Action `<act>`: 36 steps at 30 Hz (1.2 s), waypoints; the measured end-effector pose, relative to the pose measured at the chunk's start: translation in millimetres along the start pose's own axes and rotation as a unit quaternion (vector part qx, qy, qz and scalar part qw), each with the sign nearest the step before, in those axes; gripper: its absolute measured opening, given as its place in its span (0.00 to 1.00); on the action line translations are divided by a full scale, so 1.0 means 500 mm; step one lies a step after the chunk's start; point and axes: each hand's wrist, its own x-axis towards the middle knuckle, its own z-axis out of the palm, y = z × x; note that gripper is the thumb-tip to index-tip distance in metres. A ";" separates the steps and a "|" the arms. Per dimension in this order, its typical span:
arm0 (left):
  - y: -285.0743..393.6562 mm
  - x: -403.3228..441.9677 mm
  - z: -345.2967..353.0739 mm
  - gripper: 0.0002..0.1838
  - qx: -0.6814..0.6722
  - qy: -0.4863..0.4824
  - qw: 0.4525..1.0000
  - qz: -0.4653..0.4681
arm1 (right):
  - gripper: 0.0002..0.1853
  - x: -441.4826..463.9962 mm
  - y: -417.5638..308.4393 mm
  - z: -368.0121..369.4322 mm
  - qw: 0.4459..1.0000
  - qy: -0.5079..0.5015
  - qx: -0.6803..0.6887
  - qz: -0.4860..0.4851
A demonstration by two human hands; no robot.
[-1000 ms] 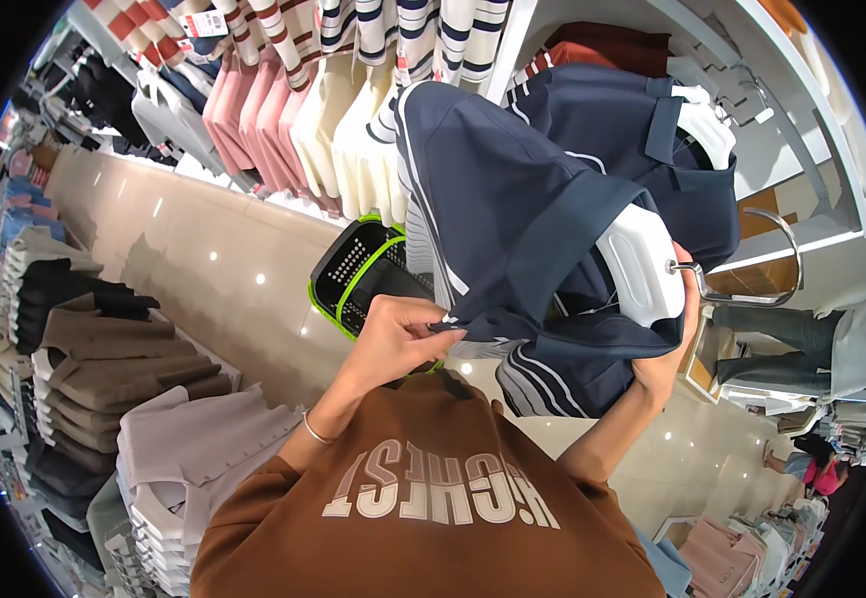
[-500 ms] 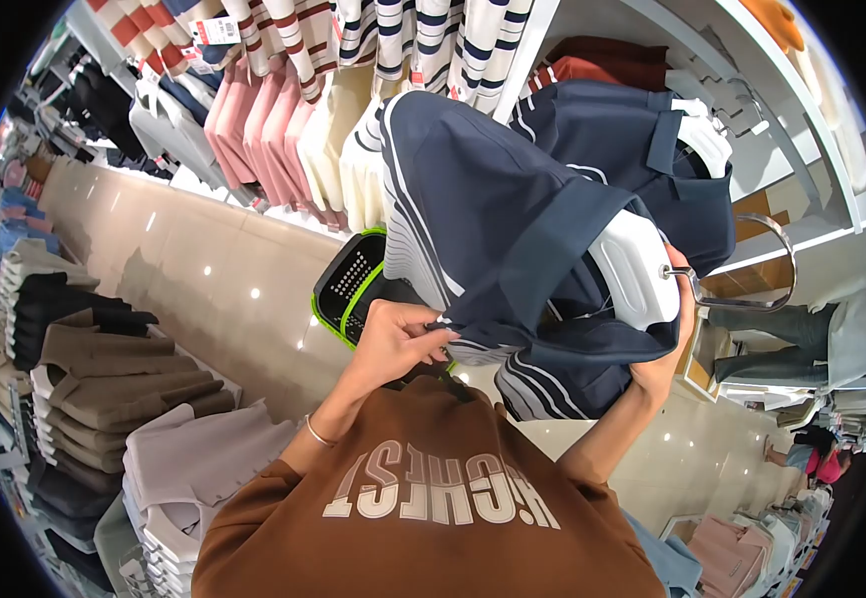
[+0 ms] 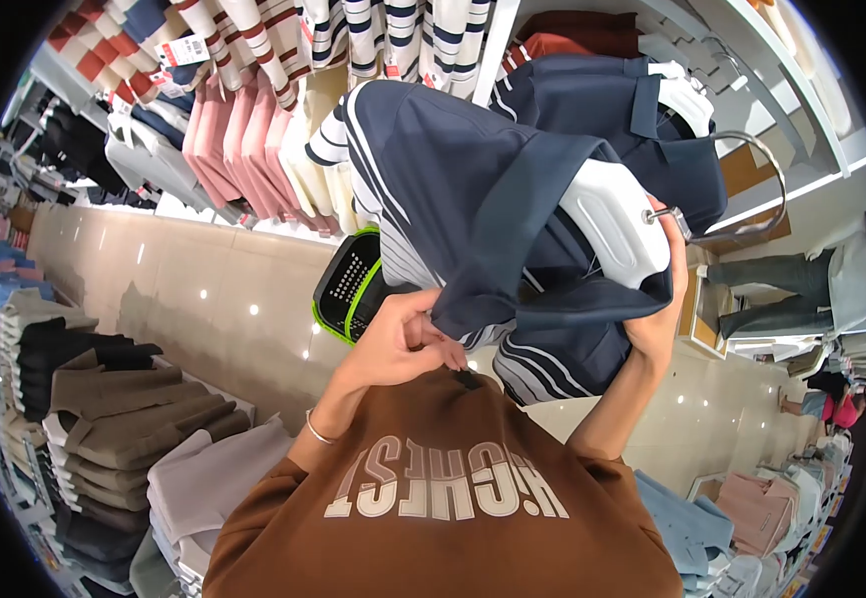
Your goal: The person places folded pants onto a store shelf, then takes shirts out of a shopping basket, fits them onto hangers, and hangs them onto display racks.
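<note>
A navy polo shirt (image 3: 428,140) with white stripes on its sleeve and lower body hangs tilted in front of me on a white hanger (image 3: 607,219). My right hand (image 3: 656,314) is closed around the shoulder end of the hanger and the shirt cloth, below the metal hook (image 3: 777,189). At the collar's lower front edge, my left hand (image 3: 403,339) has its fingers curled and pinched against the cloth. The collar partly covers those fingertips. Something small and dark shows just under them; I cannot make out what it is.
More navy polos (image 3: 677,169) hang on the rack behind. Striped shirts (image 3: 393,40) and pink tops (image 3: 243,140) line the far side. A black basket with green trim (image 3: 348,284) sits on the floor. Folded brown clothes (image 3: 139,409) are stacked at left. A distant person (image 3: 837,404) is at right.
My left hand has shifted slightly down and right along the collar, its fingers more curled. The view has swung a little, and my right hand keeps its hold on hanger and shirt.
</note>
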 end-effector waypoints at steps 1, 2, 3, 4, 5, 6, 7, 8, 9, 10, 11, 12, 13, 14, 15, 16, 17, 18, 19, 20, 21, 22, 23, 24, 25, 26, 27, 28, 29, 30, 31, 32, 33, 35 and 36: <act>0.002 -0.004 -0.005 0.12 0.000 -0.001 1.000 -0.002 | 0.45 0.000 0.013 -0.015 0.999 -0.013 -0.027 0.011; 0.005 -0.010 -0.011 0.10 0.001 0.000 1.000 -0.004 | 0.45 -0.006 0.021 -0.018 1.000 -0.006 -0.014 0.016; 0.007 -0.013 -0.016 0.10 0.002 0.001 1.000 -0.004 | 0.46 -0.010 0.026 -0.019 1.000 0.000 -0.001 0.020; 0.010 -0.015 -0.020 0.08 0.005 0.015 1.000 -0.018 | 0.46 -0.011 0.026 -0.019 1.000 0.005 0.012 0.024; 0.013 -0.016 -0.022 0.07 0.007 0.029 0.999 -0.032 | 0.47 -0.011 0.024 -0.020 1.000 -0.004 -0.001 0.028; 0.015 -0.016 -0.023 0.06 0.010 0.044 0.998 -0.046 | 0.46 -0.011 0.020 -0.019 1.000 -0.010 -0.011 0.027; 0.021 -0.015 -0.021 0.05 0.016 0.057 0.997 -0.052 | 0.46 -0.012 0.016 -0.017 0.999 -0.016 -0.021 0.026; 0.028 -0.013 -0.018 0.05 0.023 0.070 0.996 -0.059 | 0.46 -0.012 0.013 -0.014 0.999 -0.021 -0.032 0.025; 0.031 -0.012 -0.015 0.05 0.029 0.083 0.994 -0.065 | 0.44 -0.012 0.009 -0.008 0.999 -0.015 -0.030 0.015; 0.031 -0.012 -0.014 0.05 0.034 0.084 0.994 -0.064 | 0.43 -0.013 0.005 -0.001 1.000 -0.009 -0.028 0.006; 0.030 -0.011 -0.012 0.05 0.039 0.084 0.994 -0.063 | 0.41 -0.013 0.003 0.002 1.000 -0.003 -0.027 -0.003; 0.030 -0.010 -0.011 0.05 0.044 0.085 0.994 -0.062 | 0.41 -0.015 0.003 0.002 1.000 -0.001 -0.023 -0.008; 0.028 -0.010 -0.012 0.05 0.054 0.081 0.994 -0.058 | 0.41 -0.016 0.005 0.002 1.000 0.001 -0.019 -0.012; 0.024 -0.009 -0.013 0.05 0.065 0.078 0.993 -0.055 | 0.41 -0.016 0.006 0.002 1.000 0.003 -0.014 -0.017; 0.022 -0.009 -0.014 0.05 0.075 0.074 0.993 -0.051 | 0.41 -0.017 0.004 0.003 1.000 0.003 -0.014 -0.012; 0.022 -0.009 -0.012 0.05 0.071 0.078 0.993 -0.050 | 0.41 -0.018 0.000 0.004 1.000 0.002 -0.014 -0.006; 0.025 -0.010 -0.010 0.05 0.068 0.081 0.993 -0.049 | 0.41 -0.019 -0.003 0.005 1.000 0.001 -0.014 -0.001; 0.026 -0.010 -0.008 0.05 0.064 0.085 0.993 -0.049 | 0.41 -0.019 -0.004 0.006 1.000 -0.002 -0.010 0.001; 0.027 -0.010 -0.009 0.06 0.062 0.084 0.993 -0.052 | 0.41 -0.019 -0.004 0.007 1.000 -0.006 -0.006 0.002; 0.028 -0.011 -0.009 0.06 0.060 0.084 0.993 -0.055 | 0.41 -0.020 -0.005 0.008 1.000 -0.010 -0.002 0.003; 0.029 -0.011 -0.010 0.06 0.058 0.083 0.993 -0.058 | 0.41 -0.020 -0.007 0.009 1.000 -0.020 -0.007 0.005; 0.028 -0.012 -0.011 0.06 0.066 0.081 0.993 -0.054 | 0.41 -0.019 -0.008 0.009 0.999 -0.030 -0.012 0.007; 0.025 -0.014 -0.014 0.07 0.075 0.080 0.993 -0.050 | 0.41 -0.020 -0.010 0.011 0.999 -0.041 -0.017 0.009; 0.023 -0.015 -0.016 0.07 0.084 0.079 0.992 -0.046 | 0.40 -0.020 -0.010 0.012 0.999 -0.047 -0.015 0.012; 0.021 -0.016 -0.017 0.07 0.086 0.078 0.993 -0.035 | 0.40 -0.020 -0.009 0.013 0.998 -0.054 -0.012 0.015; 0.019 -0.018 -0.017 0.07 0.087 0.077 0.993 -0.024 | 0.40 -0.020 -0.009 0.014 0.998 -0.060 -0.010 0.018; 0.017 -0.019 -0.019 0.07 0.089 0.076 0.993 -0.013 | 0.40 -0.019 -0.011 0.013 0.997 -0.071 -0.021 0.015; 0.013 -0.019 -0.020 0.08 0.106 0.073 0.992 -0.005 | 0.40 -0.019 -0.011 0.013 0.997 -0.076 -0.015 0.018; 0.008 -0.018 -0.023 0.10 0.123 0.071 0.990 0.002 | 0.40 -0.020 -0.011 0.014 0.996 -0.082 -0.009 0.020; 0.004 -0.017 -0.025 0.12 0.140 0.069 0.988 0.009 | 0.40 -0.020 -0.011 0.014 0.996 -0.087 -0.003 0.023; 0.000 -0.018 -0.030 0.09 0.150 0.056 0.987 -0.011 | 0.40 -0.020 -0.011 0.014 0.996 -0.088 -0.006 0.019; -0.002 -0.020 -0.037 0.07 0.161 0.042 0.986 -0.031 | 0.40 -0.019 -0.011 0.016 0.996 -0.088 -0.009 0.015; -0.002 -0.020 -0.041 0.05 0.171 0.029 0.984 -0.051 | 0.40 -0.018 -0.011 0.016 0.996 -0.089 -0.012 0.010; 0.005 -0.016 -0.042 0.03 0.201 0.014 0.977 -0.061 | 0.39 -0.017 -0.011 0.016 0.995 -0.097 -0.011 0.012; 0.008 -0.015 -0.041 0.03 0.216 0.005 0.974 -0.067 | 0.39 -0.019 -0.012 0.016 0.995 -0.101 -0.011 0.013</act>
